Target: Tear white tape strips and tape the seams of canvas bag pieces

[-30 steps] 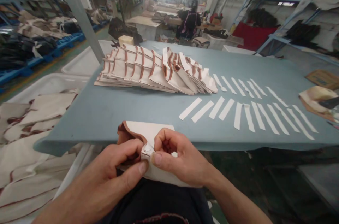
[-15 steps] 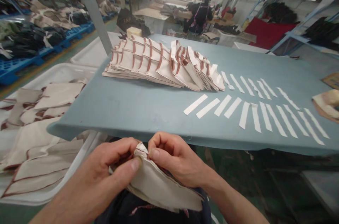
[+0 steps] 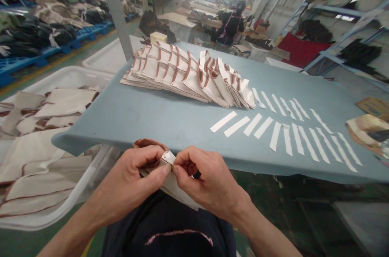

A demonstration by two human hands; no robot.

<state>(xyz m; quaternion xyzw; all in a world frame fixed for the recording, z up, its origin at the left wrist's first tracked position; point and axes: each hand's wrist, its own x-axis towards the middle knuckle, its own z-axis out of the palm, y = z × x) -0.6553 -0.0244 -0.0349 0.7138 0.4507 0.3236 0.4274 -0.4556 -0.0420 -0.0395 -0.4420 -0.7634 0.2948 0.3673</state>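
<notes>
Both hands pinch one corner of a cream fabric piece [image 3: 170, 182] with brown trim, held over the lap just below the near edge of the blue table [image 3: 146, 121]. Left hand [image 3: 133, 180] and right hand [image 3: 206, 180] meet thumb to thumb at the corner. Fanned stack of same pieces [image 3: 188, 76] toward the table's far left corner; white strips [image 3: 285, 127] (two rows) right of it. More pieces in white bin [image 3: 45, 220] off the left edge.

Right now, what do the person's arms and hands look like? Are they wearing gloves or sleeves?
No gloves and no sleeves. The left hand and the right hand are both bare, and so are the forearms as far as the picture shows. There are no rings, watch or bracelets. The fingernails are short.
</notes>
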